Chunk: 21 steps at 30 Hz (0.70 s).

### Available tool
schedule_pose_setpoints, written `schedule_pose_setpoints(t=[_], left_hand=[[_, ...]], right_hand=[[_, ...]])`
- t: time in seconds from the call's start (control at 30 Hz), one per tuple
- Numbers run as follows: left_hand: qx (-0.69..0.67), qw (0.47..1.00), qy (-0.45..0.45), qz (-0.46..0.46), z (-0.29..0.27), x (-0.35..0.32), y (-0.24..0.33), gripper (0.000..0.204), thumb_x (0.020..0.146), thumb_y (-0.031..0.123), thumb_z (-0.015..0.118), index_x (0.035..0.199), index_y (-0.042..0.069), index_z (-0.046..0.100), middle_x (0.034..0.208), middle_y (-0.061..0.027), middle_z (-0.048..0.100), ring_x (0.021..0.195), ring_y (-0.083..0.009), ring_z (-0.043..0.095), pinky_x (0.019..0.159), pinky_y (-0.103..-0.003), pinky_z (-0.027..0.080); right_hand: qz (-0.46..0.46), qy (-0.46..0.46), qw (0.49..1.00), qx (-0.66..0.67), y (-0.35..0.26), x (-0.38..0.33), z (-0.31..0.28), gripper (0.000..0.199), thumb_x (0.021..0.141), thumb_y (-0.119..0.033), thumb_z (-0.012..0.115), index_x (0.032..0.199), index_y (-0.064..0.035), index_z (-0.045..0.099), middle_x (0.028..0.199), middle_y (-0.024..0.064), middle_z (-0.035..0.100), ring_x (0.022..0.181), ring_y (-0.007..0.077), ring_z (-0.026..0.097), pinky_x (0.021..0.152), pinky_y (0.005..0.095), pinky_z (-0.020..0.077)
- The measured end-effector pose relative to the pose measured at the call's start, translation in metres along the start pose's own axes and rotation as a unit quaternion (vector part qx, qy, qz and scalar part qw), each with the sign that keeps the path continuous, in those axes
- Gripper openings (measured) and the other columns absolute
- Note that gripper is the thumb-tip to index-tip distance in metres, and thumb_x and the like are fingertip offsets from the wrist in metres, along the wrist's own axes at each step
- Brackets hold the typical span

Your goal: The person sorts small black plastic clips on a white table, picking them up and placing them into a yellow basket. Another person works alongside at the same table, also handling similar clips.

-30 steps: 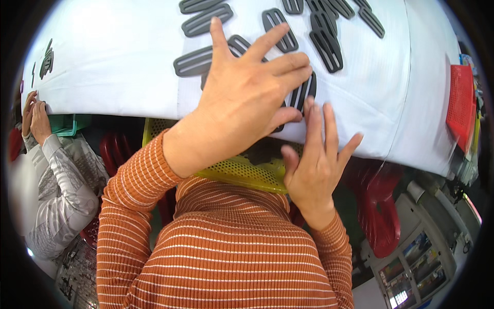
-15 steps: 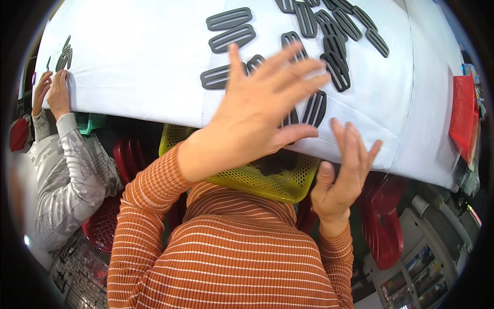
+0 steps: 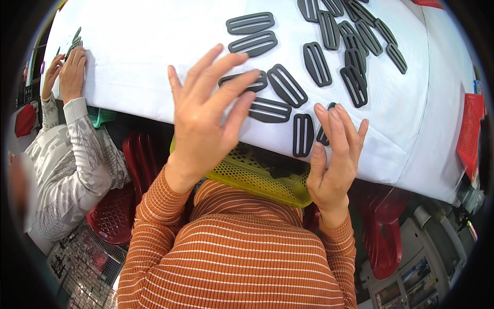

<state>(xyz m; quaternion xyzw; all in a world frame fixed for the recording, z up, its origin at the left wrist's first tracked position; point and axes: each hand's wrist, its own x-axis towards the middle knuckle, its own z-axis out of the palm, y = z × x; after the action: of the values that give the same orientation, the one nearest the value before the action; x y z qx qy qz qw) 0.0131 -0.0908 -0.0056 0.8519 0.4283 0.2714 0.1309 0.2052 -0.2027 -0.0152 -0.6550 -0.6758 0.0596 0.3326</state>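
Both hands are spread open w/ nothing held: left hand (image 3: 203, 116) hovers fingers fanned over the near edge of the white-covered table (image 3: 139, 67), right hand (image 3: 337, 154) is open too, fingertips resting on or just above the cloth at the edge. Dark grey slotted plastic buckles (image 3: 270, 109) lie flat on the cloth; the closest few sit between the two hands, one partly under the left fingers, another touching the right fingertips, w/ more scattered well beyond toward the far right. Judgement: the step looks like sweeping the near pieces toward the edge, so flat palms and a slow drag should keep them from skidding off past the yellow perforated basket (image 3: 257, 175), which sits just below the edge between the forearms.
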Motion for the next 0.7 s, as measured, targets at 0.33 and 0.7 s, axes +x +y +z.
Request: schedule_pose_setpoints(t=[0.33,0.7], left_hand=[[0.059,0.995,-0.066,0.040,0.017,0.004,0.017,0.046,0.083,0.024,0.074,0.128,0.017,0.066,0.138,0.0055,0.058,0.140,-0.0224,0.040,0.105,-0.078,0.008],[0.068,0.993,-0.091,0.043,0.020,0.007,0.009,0.046,0.084,0.025,0.072,0.130,0.023,0.065,0.140,0.0080,0.057,0.145,-0.0206,0.035,0.106,-0.078,0.005]], right_hand=[[-0.068,-0.106,0.984,-0.128,-0.004,0.008,-0.002,0.054,0.093,-0.025,0.061,0.142,-0.0092,0.048,0.125,-0.0006,0.067,0.140,0.0246,0.042,0.119,0.0607,0.0041],[-0.082,-0.214,0.961,-0.156,0.003,0.024,-0.014,0.052,0.101,-0.038,0.046,0.144,-0.0100,0.045,0.132,-0.0020,0.064,0.142,0.0221,0.038,0.121,0.0550,0.0044]])
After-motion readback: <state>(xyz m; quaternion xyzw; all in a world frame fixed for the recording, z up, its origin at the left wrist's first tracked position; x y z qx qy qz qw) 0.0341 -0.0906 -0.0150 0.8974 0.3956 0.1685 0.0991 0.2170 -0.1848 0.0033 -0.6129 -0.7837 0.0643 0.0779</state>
